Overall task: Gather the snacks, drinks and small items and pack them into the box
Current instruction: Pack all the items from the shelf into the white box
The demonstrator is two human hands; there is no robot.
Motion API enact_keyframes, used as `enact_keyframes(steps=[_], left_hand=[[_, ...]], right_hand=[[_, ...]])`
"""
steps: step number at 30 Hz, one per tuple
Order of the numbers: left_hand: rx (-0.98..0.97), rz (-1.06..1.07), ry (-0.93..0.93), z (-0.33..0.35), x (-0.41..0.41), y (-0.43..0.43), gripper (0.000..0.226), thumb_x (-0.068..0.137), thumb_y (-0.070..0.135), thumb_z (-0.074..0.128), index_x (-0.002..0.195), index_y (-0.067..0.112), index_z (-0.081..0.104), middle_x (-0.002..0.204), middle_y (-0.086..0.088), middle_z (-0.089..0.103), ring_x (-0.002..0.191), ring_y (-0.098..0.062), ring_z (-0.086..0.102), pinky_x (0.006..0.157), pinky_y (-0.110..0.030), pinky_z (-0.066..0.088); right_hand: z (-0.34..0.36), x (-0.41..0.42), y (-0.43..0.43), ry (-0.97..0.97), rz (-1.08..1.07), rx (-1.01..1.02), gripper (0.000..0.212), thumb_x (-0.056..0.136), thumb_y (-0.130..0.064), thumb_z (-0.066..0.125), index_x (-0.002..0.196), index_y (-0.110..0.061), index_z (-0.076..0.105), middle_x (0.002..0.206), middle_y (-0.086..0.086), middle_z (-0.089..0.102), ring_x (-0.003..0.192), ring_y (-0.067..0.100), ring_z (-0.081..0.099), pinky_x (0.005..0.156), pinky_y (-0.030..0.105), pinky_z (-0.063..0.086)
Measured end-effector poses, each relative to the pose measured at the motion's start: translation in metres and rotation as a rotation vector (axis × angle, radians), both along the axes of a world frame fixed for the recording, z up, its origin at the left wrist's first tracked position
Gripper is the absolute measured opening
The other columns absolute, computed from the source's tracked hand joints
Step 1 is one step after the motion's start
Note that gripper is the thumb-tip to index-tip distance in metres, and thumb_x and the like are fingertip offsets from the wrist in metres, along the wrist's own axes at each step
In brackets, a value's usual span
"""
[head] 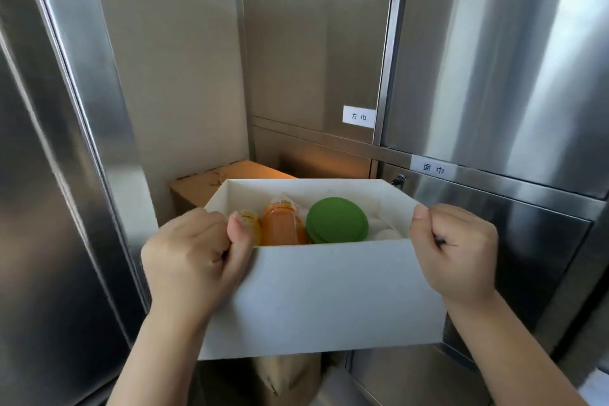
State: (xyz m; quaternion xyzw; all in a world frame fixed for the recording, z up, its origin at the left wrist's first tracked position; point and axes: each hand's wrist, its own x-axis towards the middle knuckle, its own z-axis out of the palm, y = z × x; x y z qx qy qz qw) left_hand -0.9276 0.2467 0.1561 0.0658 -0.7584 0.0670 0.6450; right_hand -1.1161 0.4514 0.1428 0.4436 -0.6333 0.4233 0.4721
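White box (323, 293) held up in both hands before steel cabinets (494, 59).

Left hand (191, 260) grips the box's left wall, thumb hooked over the rim; right hand (458, 254) grips the right wall likewise; inside sit an orange bottle (281, 224), a smaller bottle (251, 224) beside it (partly hidden by the thumb) and a green lid (336, 220); a cardboard box (214, 181) sits behind; two white labels (359, 116) are on the cabinets.

Steel cabinets (494, 59), carton (211, 181) close around box (323, 300)

Head cam, fwd/down (close on box (323, 293))
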Motion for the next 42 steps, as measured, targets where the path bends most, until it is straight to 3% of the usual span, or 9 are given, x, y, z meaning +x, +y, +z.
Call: enact_keyframes(steps=[9, 16, 21, 27, 30, 32, 37, 39, 42], left_hand=[[0.003, 0.264, 0.067, -0.012, -0.096, -0.017, 0.055, 0.096, 0.017, 0.038, 0.042, 0.016, 0.031, 0.053, 0.008, 0.02, 0.046, -0.013, 0.02, 0.051, -0.013, 0.011], [0.035, 0.459, 0.022, -0.037, -0.151, -0.026, 0.055, 0.096, 0.02, 0.04, 0.041, 0.016, 0.034, 0.044, 0.002, 0.03, 0.046, -0.012, 0.021, 0.05, -0.016, 0.015], [0.102, 0.563, -0.045, -0.061, -0.181, -0.03, 0.055, 0.096, 0.023, 0.04, 0.042, 0.016, 0.037, 0.044, 0.004, 0.033, 0.041, -0.013, 0.025, 0.044, -0.021, 0.02], [0.126, 0.671, -0.031, -0.06, -0.205, -0.042, 0.054, 0.098, 0.028, 0.039, 0.045, 0.018, 0.04, 0.053, 0.011, 0.025, 0.052, -0.008, 0.018, 0.051, -0.02, 0.017], [0.097, 0.712, -0.036, -0.068, -0.21, -0.052, 0.051, 0.099, 0.029, 0.039, 0.05, 0.016, 0.045, 0.054, 0.009, 0.033, 0.056, -0.009, 0.022, 0.053, -0.024, 0.02], [0.073, 0.744, -0.064, -0.075, -0.211, -0.059, 0.045, 0.099, 0.029, 0.039, 0.058, 0.016, 0.05, 0.057, 0.004, 0.046, 0.061, -0.013, 0.031, 0.057, -0.027, 0.023], [0.075, 0.851, -0.068, -0.097, -0.223, -0.07, 0.022, 0.094, 0.035, 0.045, 0.102, 0.021, 0.06, 0.095, 0.0, 0.066, 0.092, -0.021, 0.05, 0.093, -0.04, 0.034], [0.098, 0.87, -0.066, -0.105, -0.227, -0.076, 0.033, 0.09, 0.039, 0.048, 0.115, 0.019, 0.056, 0.108, -0.004, 0.065, 0.104, -0.024, 0.05, 0.105, -0.046, 0.028], [0.122, 0.875, -0.059, -0.108, -0.229, -0.087, 0.034, 0.09, 0.041, 0.046, 0.114, 0.018, 0.054, 0.108, -0.006, 0.064, 0.106, -0.025, 0.049, 0.109, -0.047, 0.024]], right_hand=[[0.002, -0.136, -0.073, 0.043, 0.285, -0.008, 0.054, 0.093, -0.015, 0.045, 0.042, -0.008, 0.026, 0.05, -0.002, 0.018, 0.043, 0.016, 0.019, 0.045, 0.026, 0.015], [-0.021, -0.22, -0.127, 0.088, 0.432, 0.029, 0.055, 0.091, -0.011, 0.046, 0.038, -0.005, 0.03, 0.038, 0.005, 0.026, 0.038, 0.017, 0.02, 0.043, 0.022, 0.015], [-0.044, -0.257, -0.158, 0.113, 0.478, 0.061, 0.055, 0.091, -0.013, 0.044, 0.037, -0.005, 0.033, 0.037, 0.005, 0.028, 0.034, 0.021, 0.026, 0.039, 0.024, 0.021], [-0.057, -0.287, -0.202, 0.033, 0.497, 0.029, 0.051, 0.091, -0.013, 0.046, 0.042, -0.001, 0.046, 0.041, 0.008, 0.041, 0.037, 0.024, 0.037, 0.039, 0.026, 0.033], [-0.065, -0.291, -0.221, -0.019, 0.528, -0.024, 0.049, 0.095, -0.014, 0.039, 0.049, -0.002, 0.05, 0.05, 0.011, 0.046, 0.047, 0.024, 0.04, 0.05, 0.024, 0.029], [-0.072, -0.287, -0.231, -0.069, 0.511, -0.028, 0.043, 0.095, -0.016, 0.033, 0.064, -0.002, 0.058, 0.068, 0.014, 0.056, 0.065, 0.025, 0.049, 0.066, 0.023, 0.034], [-0.098, -0.27, -0.247, -0.068, 0.411, -0.043, 0.034, 0.091, -0.025, 0.037, 0.113, -0.005, 0.054, 0.125, 0.019, 0.053, 0.121, 0.033, 0.045, 0.102, 0.041, 0.036], [-0.101, -0.268, -0.251, -0.068, 0.421, -0.048, 0.036, 0.092, -0.028, 0.036, 0.116, -0.006, 0.052, 0.128, 0.018, 0.05, 0.126, 0.034, 0.041, 0.106, 0.041, 0.033], [-0.104, -0.271, -0.259, -0.084, 0.431, -0.058, 0.035, 0.093, -0.026, 0.034, 0.113, -0.005, 0.053, 0.124, 0.016, 0.05, 0.122, 0.035, 0.043, 0.103, 0.042, 0.035]])
